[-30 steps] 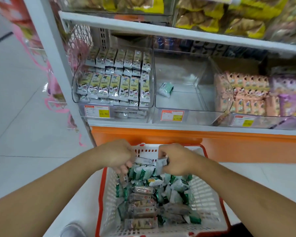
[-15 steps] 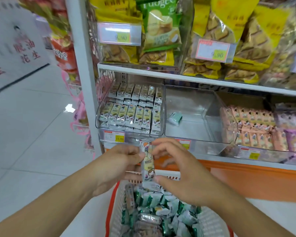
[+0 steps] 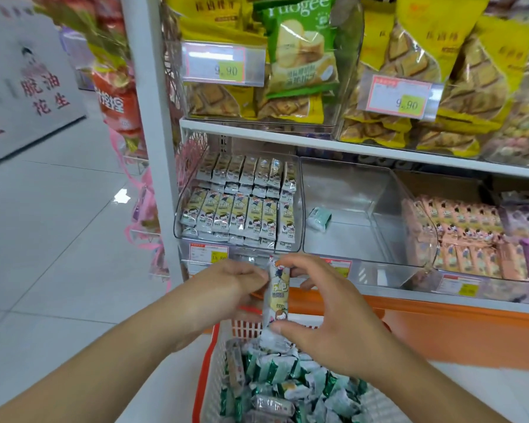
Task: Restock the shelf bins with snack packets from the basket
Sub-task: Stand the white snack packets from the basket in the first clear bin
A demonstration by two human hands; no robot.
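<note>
A slim cream-and-white foil snack packet (image 3: pixel 278 293) printed with a cartoon figure stands upright between both hands, just above the far rim of the red-framed white plastic lattice basket (image 3: pixel 209 374). The left hand (image 3: pixel 223 296) pinches the packet's upper part from the side with curled fingers; the right hand (image 3: pixel 327 325) holds it top and bottom, forefinger arched over the upper end and thumb under the lower end. Inside the basket lies a loose heap of crinkled green-and-white packets (image 3: pixel 287 380). Directly behind the held packet sits a clear rigid plastic bin (image 3: pixel 297 227) packed with neat rows of matching cream packets (image 3: pixel 242 213). Right of that bin, a second clear bin (image 3: pixel 379 236) holds a single pale green packet (image 3: pixel 318 218). Further right is a bin of pink packets (image 3: pixel 468 239), and above it all a white shelf (image 3: pixel 348 145) carrying glossy yellow bags (image 3: pixel 440 87).
</note>
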